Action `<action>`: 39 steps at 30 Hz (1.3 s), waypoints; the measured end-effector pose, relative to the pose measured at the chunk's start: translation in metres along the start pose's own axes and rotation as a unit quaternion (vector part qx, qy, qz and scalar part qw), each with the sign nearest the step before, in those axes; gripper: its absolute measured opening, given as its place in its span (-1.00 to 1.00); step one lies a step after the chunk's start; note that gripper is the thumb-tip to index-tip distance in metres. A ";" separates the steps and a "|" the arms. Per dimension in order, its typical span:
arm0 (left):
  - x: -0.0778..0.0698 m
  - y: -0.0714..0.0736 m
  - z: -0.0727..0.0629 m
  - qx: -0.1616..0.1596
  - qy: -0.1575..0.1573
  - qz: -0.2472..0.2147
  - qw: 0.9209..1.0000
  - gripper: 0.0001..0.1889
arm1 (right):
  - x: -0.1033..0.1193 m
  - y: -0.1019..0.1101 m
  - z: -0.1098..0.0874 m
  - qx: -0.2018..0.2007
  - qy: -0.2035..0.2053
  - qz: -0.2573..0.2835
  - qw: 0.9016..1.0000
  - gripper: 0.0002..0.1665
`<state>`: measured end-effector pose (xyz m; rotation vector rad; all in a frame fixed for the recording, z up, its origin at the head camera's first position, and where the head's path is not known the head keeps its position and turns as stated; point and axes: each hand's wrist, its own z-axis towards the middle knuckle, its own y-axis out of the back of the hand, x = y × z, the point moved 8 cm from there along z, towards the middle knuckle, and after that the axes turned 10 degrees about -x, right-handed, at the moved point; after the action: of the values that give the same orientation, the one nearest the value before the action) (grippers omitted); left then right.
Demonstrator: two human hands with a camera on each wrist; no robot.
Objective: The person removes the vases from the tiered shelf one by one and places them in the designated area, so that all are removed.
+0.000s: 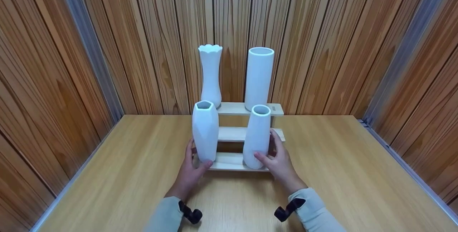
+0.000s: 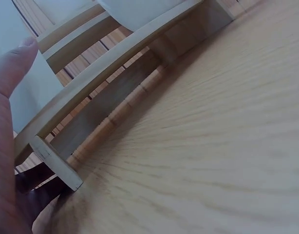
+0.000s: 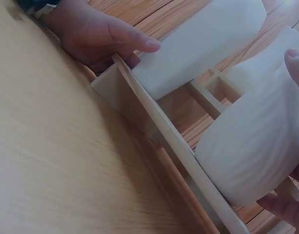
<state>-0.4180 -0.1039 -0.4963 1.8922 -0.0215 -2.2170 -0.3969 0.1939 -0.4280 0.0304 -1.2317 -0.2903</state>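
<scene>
A white faceted vase [image 1: 205, 131] and a white tapered vase [image 1: 257, 135] stand on the bottom tier of a stepped wooden stand [image 1: 230, 160], left and right. My left hand [image 1: 190, 172] curls about the faceted vase's base at the stand's left end, thumb across its front. Lower fingers of that hand go behind the stand's side leg [image 2: 54, 163] in the left wrist view. With thumb in front and fingers at the far side, my right hand [image 1: 282, 164] holds the tapered vase low down. Its rippled surface shows in the right wrist view.
On the stand's top tier stand a white vase with a scalloped rim [image 1: 211, 76], left, and a white cylindrical vase [image 1: 259, 78], right. Beneath is a wooden table [image 1: 143, 156]. Plank walls [image 1: 229, 10] rise behind and at both sides.
</scene>
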 end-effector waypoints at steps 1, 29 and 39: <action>-0.001 0.000 0.001 0.000 0.000 -0.002 1.000 0.13 | 0.001 0.000 0.001 -0.001 -0.001 0.002 1.000 0.14; -0.001 0.002 0.003 0.005 -0.016 0.026 1.000 0.18 | 0.018 0.003 0.014 0.054 -0.055 -0.007 0.997 0.06; 0.004 0.001 0.006 0.007 -0.019 0.026 0.999 0.18 | 0.019 0.006 0.014 0.049 -0.049 -0.012 0.998 0.05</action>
<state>-0.4241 -0.1063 -0.4989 1.8360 -0.0921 -2.2231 -0.4026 0.1969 -0.4045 0.1171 -1.3433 -0.2555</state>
